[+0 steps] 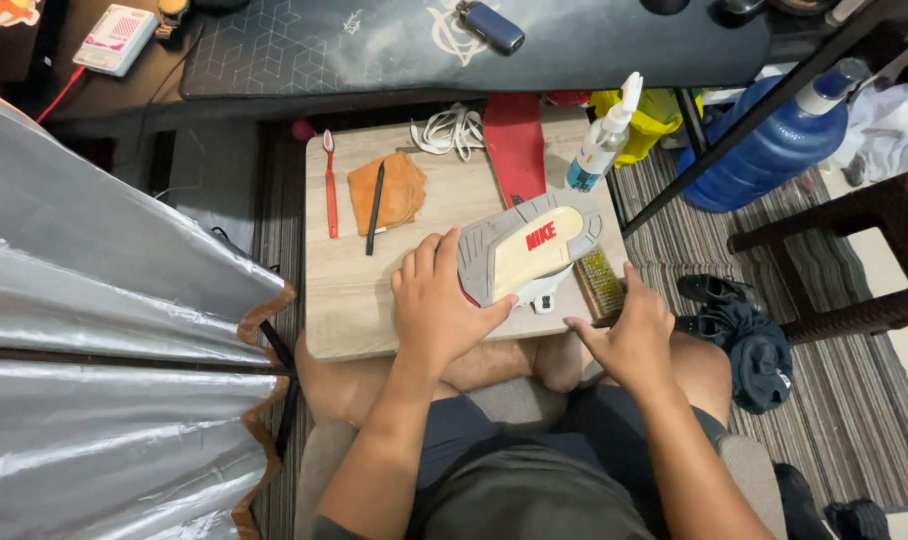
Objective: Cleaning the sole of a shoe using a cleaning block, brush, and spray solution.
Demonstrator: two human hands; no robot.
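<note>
A sneaker [530,250] lies sole-up on a small wooden table [354,300], its grey and cream sole showing a red logo. My left hand [437,300] grips the shoe's heel end from the left, fingers over its edge. My right hand [629,335] rests at the table's right front corner, touching a wooden scrub brush [601,285] that lies beside the shoe; whether it grips the brush I cannot tell.
On the table lie a red toothbrush [330,185], an orange cloth [388,190] with a black pen-like tool [375,208], a white cord [446,130], a red strip [515,145] and a spray bottle [604,135]. A blue water jug [774,150] and dark stool [854,250] stand right; silver sheeting [104,330] fills the left.
</note>
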